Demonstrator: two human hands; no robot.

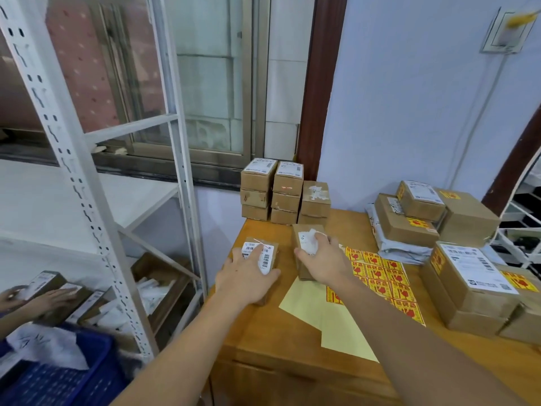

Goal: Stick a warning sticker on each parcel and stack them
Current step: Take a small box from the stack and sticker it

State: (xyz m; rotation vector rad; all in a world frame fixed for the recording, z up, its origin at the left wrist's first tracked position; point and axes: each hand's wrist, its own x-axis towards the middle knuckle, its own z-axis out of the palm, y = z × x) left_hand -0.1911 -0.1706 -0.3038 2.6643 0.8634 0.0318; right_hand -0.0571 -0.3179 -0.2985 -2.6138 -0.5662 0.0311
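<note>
Two small brown parcels lie near the left edge of the wooden table (281,332). My left hand (248,278) grips the left parcel (270,249), its fingers over the white barcode label. My right hand (322,263) holds the right parcel (303,231) from above, thumb on its left side. A sheet of yellow and red warning stickers (383,281) lies just right of my right hand. To the right, stacked parcels (468,288) carry such stickers.
Unstickered small boxes (285,193) are stacked at the table's back against the window wall. More stickered parcels (424,218) sit on a grey bag at the back right. A pale yellow backing sheet (328,317) lies in front. A white metal shelf (96,230) and blue crate (58,379) stand left.
</note>
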